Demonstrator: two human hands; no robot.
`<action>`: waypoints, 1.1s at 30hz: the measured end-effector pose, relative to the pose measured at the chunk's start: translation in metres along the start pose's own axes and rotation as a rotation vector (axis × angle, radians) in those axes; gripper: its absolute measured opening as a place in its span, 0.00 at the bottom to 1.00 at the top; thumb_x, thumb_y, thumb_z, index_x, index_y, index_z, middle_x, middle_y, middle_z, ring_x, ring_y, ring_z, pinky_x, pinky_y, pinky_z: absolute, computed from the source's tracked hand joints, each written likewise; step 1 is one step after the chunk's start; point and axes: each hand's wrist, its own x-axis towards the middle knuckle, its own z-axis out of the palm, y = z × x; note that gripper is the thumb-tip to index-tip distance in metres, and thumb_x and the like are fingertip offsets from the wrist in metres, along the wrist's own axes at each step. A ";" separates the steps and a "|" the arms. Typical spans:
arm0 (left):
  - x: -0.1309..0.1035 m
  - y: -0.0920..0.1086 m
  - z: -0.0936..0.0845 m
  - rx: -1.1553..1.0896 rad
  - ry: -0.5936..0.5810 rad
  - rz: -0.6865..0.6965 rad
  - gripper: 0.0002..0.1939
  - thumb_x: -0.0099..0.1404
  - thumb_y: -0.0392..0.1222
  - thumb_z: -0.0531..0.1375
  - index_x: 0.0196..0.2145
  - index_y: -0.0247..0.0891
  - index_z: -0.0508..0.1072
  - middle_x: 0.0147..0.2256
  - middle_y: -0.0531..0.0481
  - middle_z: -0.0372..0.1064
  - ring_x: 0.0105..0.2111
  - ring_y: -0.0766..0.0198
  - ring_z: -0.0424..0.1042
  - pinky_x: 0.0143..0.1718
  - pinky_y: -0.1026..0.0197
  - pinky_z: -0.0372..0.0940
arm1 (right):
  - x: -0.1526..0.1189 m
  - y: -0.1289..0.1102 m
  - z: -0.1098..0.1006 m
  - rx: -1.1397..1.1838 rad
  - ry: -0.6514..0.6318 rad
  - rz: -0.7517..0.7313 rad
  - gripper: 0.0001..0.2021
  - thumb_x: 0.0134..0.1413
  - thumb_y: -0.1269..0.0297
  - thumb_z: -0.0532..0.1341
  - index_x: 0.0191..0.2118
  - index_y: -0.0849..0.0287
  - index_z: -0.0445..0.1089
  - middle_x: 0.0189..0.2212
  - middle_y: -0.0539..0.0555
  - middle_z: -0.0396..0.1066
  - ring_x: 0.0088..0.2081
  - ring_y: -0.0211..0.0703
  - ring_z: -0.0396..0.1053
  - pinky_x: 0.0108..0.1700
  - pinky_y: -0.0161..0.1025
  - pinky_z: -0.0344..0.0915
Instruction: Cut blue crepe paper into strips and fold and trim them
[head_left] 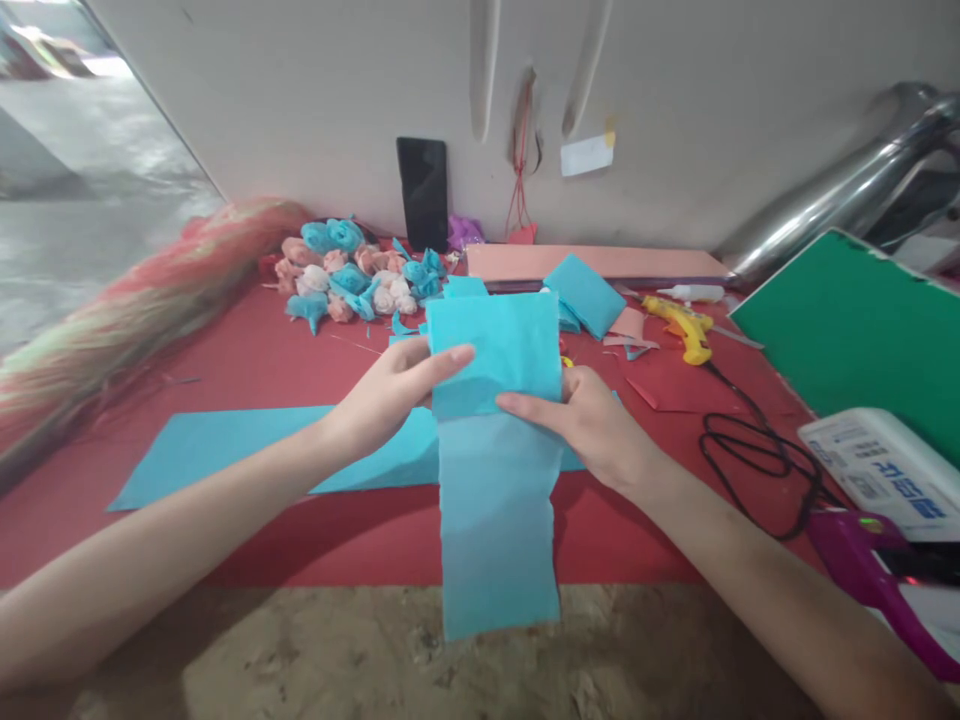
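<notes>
Between my two hands hangs a blue crepe paper strip (499,500), its upper part folded over in layers and its lower end dangling past the table's front edge. My left hand (397,385) pinches the folded part at its left side, thumb on the front and fingers behind. Low on the right side, my right hand (589,415) grips the same fold, thumb across the front; its other fingers are partly hidden. Behind the strip, a long blue paper sheet (247,445) lies flat on the red table surface (360,545).
Blue, pink and white paper flowers (352,280) cluster at the back left near a leaning phone (424,190). Folded blue paper (585,295) and a yellow glue gun (682,328) with a black cord lie right. A green board (862,330) stands far right.
</notes>
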 end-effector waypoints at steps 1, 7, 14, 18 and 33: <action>-0.001 0.001 0.001 0.019 -0.052 -0.004 0.15 0.54 0.52 0.64 0.27 0.35 0.71 0.24 0.52 0.70 0.26 0.62 0.71 0.27 0.62 0.67 | 0.001 0.000 -0.001 0.002 0.016 -0.017 0.12 0.35 0.61 0.72 0.31 0.57 0.76 0.31 0.51 0.78 0.30 0.42 0.74 0.32 0.36 0.70; -0.004 0.002 0.006 -0.035 -0.231 -0.048 0.11 0.53 0.45 0.66 0.30 0.34 0.73 0.30 0.51 0.75 0.29 0.64 0.72 0.30 0.63 0.67 | 0.003 0.002 -0.005 0.042 0.072 -0.058 0.10 0.36 0.61 0.72 0.29 0.57 0.76 0.29 0.50 0.78 0.27 0.39 0.73 0.30 0.34 0.70; -0.004 -0.003 0.008 -0.193 -0.156 0.030 0.12 0.55 0.41 0.66 0.36 0.36 0.71 0.31 0.53 0.74 0.30 0.65 0.73 0.31 0.65 0.69 | 0.003 0.001 -0.002 0.031 0.045 -0.090 0.13 0.35 0.57 0.72 0.29 0.58 0.74 0.31 0.51 0.78 0.28 0.40 0.72 0.31 0.36 0.69; -0.002 -0.002 0.007 -0.232 -0.113 0.066 0.19 0.54 0.39 0.67 0.43 0.40 0.67 0.26 0.57 0.71 0.25 0.68 0.71 0.25 0.67 0.68 | 0.004 -0.003 -0.007 -0.047 -0.020 -0.132 0.16 0.36 0.52 0.71 0.28 0.58 0.73 0.27 0.50 0.75 0.26 0.37 0.69 0.32 0.36 0.68; -0.001 0.001 0.000 -0.139 -0.033 0.127 0.40 0.53 0.42 0.67 0.60 0.53 0.54 0.20 0.62 0.62 0.18 0.71 0.66 0.19 0.70 0.61 | 0.003 -0.017 -0.031 -0.152 -0.257 -0.174 0.14 0.49 0.51 0.64 0.34 0.57 0.74 0.26 0.49 0.74 0.30 0.40 0.73 0.36 0.39 0.70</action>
